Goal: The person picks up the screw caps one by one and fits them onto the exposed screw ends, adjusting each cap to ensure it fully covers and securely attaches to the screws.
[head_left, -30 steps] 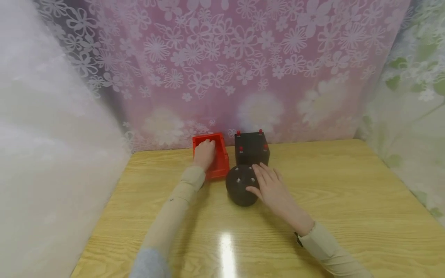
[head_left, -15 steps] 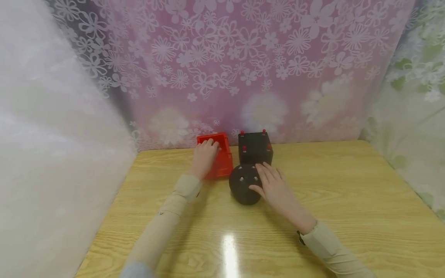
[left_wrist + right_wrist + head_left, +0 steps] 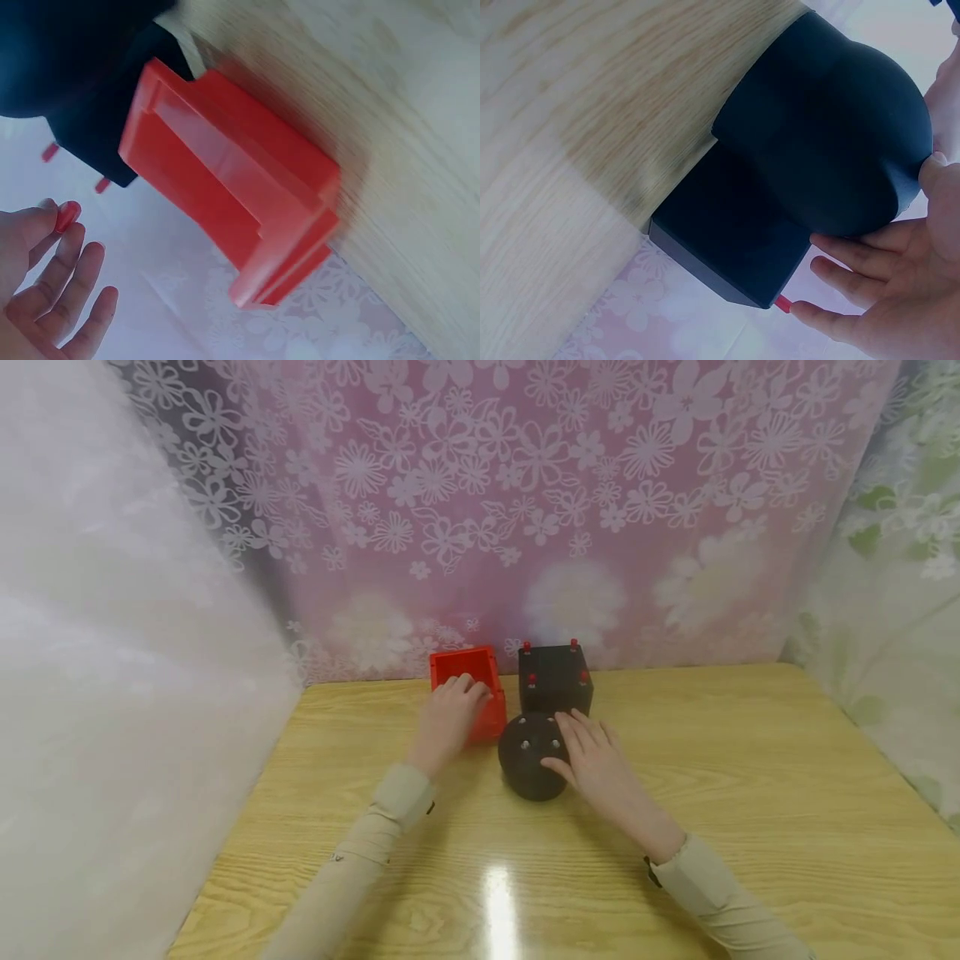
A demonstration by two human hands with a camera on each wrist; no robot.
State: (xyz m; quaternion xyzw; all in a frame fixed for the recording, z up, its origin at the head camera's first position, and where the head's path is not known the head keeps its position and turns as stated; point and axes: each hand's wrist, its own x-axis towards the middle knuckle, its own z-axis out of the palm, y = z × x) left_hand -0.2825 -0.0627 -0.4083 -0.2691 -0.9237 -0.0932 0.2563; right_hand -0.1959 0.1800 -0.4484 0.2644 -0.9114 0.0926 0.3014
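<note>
My left hand (image 3: pixel 450 717) is over the near part of a red open-topped bin (image 3: pixel 492 724). In the left wrist view its thumb and forefinger pinch a small red peg (image 3: pixel 67 216), largely covered by the fingertips, while the other fingers spread loosely. To the right stands a black rounded block (image 3: pixel 532 777) with small silvery spots on its top. My right hand (image 3: pixel 606 783) rests on that block's right side, fingers fairly straight and thumb at the top edge. Directly behind is a black box (image 3: pixel 555 668) with several red pegs (image 3: pixel 532 680) standing in its top.
The wooden table (image 3: pixel 735 777) ends at a pink flowered curtain (image 3: pixel 465 485) just behind the bin and box. A pale sheet (image 3: pixel 135 710) borders the left side, and a leafy patterned one (image 3: pixel 885 627) the right.
My left hand has come up out of the red bin and moved nearer to me, toward the rounded block. The right hand stays on the block. The head view has shifted slightly.
</note>
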